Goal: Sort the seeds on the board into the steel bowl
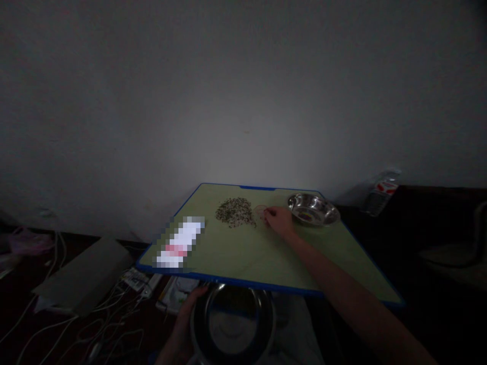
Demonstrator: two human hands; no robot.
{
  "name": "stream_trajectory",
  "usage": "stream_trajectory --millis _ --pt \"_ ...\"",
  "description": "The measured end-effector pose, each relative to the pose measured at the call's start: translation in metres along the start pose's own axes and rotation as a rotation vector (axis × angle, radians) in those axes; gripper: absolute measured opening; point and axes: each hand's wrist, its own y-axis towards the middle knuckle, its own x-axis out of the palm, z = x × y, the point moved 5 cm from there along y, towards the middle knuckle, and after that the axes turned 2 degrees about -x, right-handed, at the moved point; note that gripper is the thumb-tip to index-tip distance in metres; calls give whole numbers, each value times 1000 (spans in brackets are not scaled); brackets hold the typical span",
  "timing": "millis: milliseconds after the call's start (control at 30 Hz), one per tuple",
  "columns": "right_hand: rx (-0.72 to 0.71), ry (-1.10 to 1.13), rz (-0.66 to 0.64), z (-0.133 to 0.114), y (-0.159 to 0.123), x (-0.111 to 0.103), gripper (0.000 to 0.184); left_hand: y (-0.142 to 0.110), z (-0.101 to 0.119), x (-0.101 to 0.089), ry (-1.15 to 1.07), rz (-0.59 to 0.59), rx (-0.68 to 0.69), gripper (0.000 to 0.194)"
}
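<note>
Steel bowl below the tabletop is clasped by the left hand; right fingers are curled beside grains, any pinch being unclear

One camera observed, worn on the person's head. I note that it looks forward and down from the near side of the desk, above its top, near enough to take in all four edges. The wall beyond faces the lens and fills the upper half of the view. The desk sits low, near centre, its near edge sloping down rightward. Both forearms enter from below: the right from the lower right, the left at bottom, left of centre.
</note>
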Motion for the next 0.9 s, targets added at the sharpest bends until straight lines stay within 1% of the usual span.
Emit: stream_trajectory --millis 133,233,367,467,600,667,800,900 --pt "15 -35 28 5 2 -5 30 -3 1 1 6 37 -11 11" --pt "15 -40 3 7 2 -2 31 -1 0 -1 12 59 -10 11" --pt "6 -23 3 6 2 2 31 1 0 -4 19 75 7 11" --pt "6 -18 4 7 3 2 31 0 0 -3 34 57 -6 12" --pt "7 -35 16 8 4 1 30 0 2 -3 45 49 33 10" --pt "1 -47 13 9 4 2 30 2 1 -5 49 52 31 12" --pt "-9 -72 -23 8 4 4 30 8 1 -8 37 63 56 11" --pt "-11 -75 -35 7 5 5 30 9 0 -7 32 36 48 11"
